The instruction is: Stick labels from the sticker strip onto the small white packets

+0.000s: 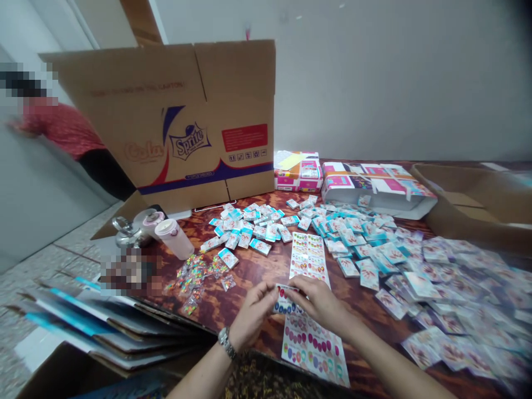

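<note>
A small sticker sheet (pixel 283 304) with rows of red and blue oval designs is held up between both hands. My left hand (pixel 254 310), with a metal watch at the wrist, pinches its left edge. The fingers of my right hand (pixel 318 299) close on its right side and cover part of it. Below the hands, long sheets of colourful oval stickers (pixel 313 360) lie on the table, one strip reaching away from me. Small white and blue packets (pixel 351 235) are heaped beyond and to the right. Clear sachets of coloured bits (pixel 193 280) lie to the left.
A tall Sprite carton (pixel 233 122) stands at the back left, with pink printed boxes (pixel 374 183) beside it. A pale pink bottle (pixel 174 239) is on the left. Purple packets (pixel 461 299) spread right. Stacked cardboard pieces (pixel 108 327) rise front left. A person (pixel 62 127) bends behind the carton.
</note>
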The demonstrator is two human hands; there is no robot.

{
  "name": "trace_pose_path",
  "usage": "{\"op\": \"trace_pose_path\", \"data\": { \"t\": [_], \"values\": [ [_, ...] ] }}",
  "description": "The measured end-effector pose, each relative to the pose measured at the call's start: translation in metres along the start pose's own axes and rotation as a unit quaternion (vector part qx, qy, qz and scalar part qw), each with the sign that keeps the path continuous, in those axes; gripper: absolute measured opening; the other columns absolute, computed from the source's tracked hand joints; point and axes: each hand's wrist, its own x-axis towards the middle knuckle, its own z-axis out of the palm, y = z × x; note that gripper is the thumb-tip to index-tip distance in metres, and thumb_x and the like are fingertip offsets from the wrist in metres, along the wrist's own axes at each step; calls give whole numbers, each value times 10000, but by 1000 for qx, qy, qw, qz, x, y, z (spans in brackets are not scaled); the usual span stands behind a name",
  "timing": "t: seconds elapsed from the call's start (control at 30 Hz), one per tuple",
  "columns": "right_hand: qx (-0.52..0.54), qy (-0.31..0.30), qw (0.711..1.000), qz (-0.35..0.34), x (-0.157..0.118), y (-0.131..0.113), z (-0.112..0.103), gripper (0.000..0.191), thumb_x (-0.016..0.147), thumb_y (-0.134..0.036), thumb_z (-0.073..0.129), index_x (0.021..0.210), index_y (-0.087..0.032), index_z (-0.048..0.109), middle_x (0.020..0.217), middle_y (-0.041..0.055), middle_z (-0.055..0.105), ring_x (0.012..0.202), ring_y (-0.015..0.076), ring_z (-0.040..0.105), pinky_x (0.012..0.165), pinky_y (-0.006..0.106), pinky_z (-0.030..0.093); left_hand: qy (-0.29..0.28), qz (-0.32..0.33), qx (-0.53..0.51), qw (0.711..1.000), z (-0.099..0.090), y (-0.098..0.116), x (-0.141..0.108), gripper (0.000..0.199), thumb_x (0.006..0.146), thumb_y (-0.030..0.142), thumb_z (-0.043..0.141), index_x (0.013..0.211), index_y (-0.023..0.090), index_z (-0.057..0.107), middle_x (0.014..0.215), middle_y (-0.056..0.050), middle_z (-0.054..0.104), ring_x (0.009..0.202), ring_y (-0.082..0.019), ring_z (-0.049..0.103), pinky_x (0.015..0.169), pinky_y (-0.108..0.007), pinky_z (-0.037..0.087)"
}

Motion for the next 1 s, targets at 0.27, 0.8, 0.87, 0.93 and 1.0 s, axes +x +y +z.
{"op": "trace_pose_path", "data": {
  "t": [0.27, 0.8, 0.87, 0.93, 1.0],
  "values": [
    [-250, 37, 955, -158, -7, 2, 22, 185, 896, -236, 433, 959, -202, 604, 796, 69, 633, 718, 179, 561, 658, 299, 411, 66, 3, 35, 997, -8, -14, 0, 115, 711, 182, 612, 818, 145, 591, 711, 0, 593, 643, -111, 543, 602, -211, 440],
    [116, -48, 992, 19, 23, -10, 63, 267, 852, -231, 476, 1112, -208, 533, 1004, 68, 620, 902, 203, 586, 763, 295, 455, 170, 71, 123, 975, -47, -36, -16, 148, 748, 225, 606, 852, 159, 526, 823, -43, 608, 772, -161, 581, 702, -259, 457],
    [162, -62, 984, 33, 32, -9, 72, 197, 863, -246, 452, 1005, -201, 581, 906, 47, 644, 837, 195, 599, 728, 279, 447, 194, 77, 183, 961, -59, -36, -17, 160, 789, 262, 549, 915, 169, 512, 858, -54, 602, 772, -168, 588, 692, -269, 465],
    [170, -69, 982, 36, 39, -7, 79, 178, 863, -256, 444, 904, -189, 604, 832, 38, 644, 790, 191, 595, 696, 266, 433, 231, 82, 303, 921, -75, -35, -18, 168, 834, 284, 471, 950, 174, 522, 904, -72, 589, 810, -184, 581, 727, -296, 458],
    [162, -64, 984, 38, 45, -5, 85, 183, 862, -273, 441, 844, -183, 599, 784, 30, 634, 741, 182, 585, 661, 256, 416, 267, 77, 455, 846, -93, -33, -14, 201, 859, 273, 408, 957, 171, 550, 935, -90, 573, 883, -211, 552, 798, -333, 425]
  ]
}}
